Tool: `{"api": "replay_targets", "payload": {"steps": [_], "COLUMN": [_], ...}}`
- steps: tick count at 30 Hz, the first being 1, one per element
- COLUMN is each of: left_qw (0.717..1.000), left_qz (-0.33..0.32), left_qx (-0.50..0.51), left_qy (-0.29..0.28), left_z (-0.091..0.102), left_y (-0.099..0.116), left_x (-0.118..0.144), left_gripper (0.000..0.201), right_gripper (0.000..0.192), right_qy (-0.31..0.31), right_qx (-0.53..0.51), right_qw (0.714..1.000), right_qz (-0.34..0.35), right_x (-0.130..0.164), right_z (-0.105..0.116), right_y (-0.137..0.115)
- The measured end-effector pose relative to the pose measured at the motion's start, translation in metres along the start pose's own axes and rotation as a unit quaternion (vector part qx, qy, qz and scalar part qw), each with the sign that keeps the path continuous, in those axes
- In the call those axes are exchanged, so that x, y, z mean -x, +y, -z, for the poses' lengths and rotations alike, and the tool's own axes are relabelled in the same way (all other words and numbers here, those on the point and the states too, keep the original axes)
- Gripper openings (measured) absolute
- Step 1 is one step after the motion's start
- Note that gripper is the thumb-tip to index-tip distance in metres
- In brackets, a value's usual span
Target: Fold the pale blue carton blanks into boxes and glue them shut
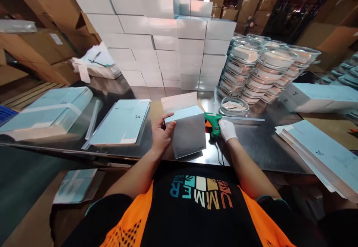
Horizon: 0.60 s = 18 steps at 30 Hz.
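Note:
My bare left hand (pixel 163 133) grips a white carton box (pixel 188 133) by its left side, thumb on the near face. The box is held tilted above the metal table, with a flap (pixel 180 101) standing out behind it. In my gloved right hand (pixel 227 129) is a green glue gun (pixel 213 123), its orange front end close to the box's right side. The nozzle tip is partly hidden by the box. A dark cord hangs below the gun. Just behind my right hand lies a clear strip (pixel 246 119).
A wall of stacked white boxes (pixel 165 27) rises behind. Stacked round glass dishes (pixel 251 68) stand at the back right, one dish (pixel 234 106) nearer. Flat printed cartons (pixel 123 122) lie left, more cartons (pixel 321 150) at right. A white basket (pixel 112 71) holds tools.

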<state>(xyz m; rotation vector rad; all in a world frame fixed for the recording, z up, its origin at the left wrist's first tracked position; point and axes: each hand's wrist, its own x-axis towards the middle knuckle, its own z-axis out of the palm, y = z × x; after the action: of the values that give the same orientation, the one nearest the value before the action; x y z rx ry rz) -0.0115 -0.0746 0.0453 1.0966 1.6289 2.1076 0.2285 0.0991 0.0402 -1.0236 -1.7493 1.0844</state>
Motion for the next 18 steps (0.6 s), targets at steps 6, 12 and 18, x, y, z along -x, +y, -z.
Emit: {"api": "replay_targets", "payload": {"steps": [6, 12, 18], "left_qw": [0.998, 0.994, 0.975], "left_qz": [-0.026, -0.074, -0.172], "left_qx": [-0.012, -0.019, 0.131], "left_qy": [-0.053, -0.078, -0.057], "left_z": [-0.004, -0.011, -0.014], "left_y": [0.002, -0.006, -0.022], "left_x": [-0.004, -0.007, -0.018], "left_gripper": [0.074, 0.072, 0.061], "right_gripper": [0.059, 0.075, 0.079], "right_qy": [-0.006, -0.162, -0.204], "right_qx": [-0.108, -0.15, -0.072], "right_qw": [0.994, 0.975, 0.957], "right_qz": [-0.03, 0.03, 0.195], "right_x": [0.007, 0.005, 0.004], "right_z": [-0.023, -0.044, -0.02], "right_y": [-0.031, -0.068, -0.044]}}
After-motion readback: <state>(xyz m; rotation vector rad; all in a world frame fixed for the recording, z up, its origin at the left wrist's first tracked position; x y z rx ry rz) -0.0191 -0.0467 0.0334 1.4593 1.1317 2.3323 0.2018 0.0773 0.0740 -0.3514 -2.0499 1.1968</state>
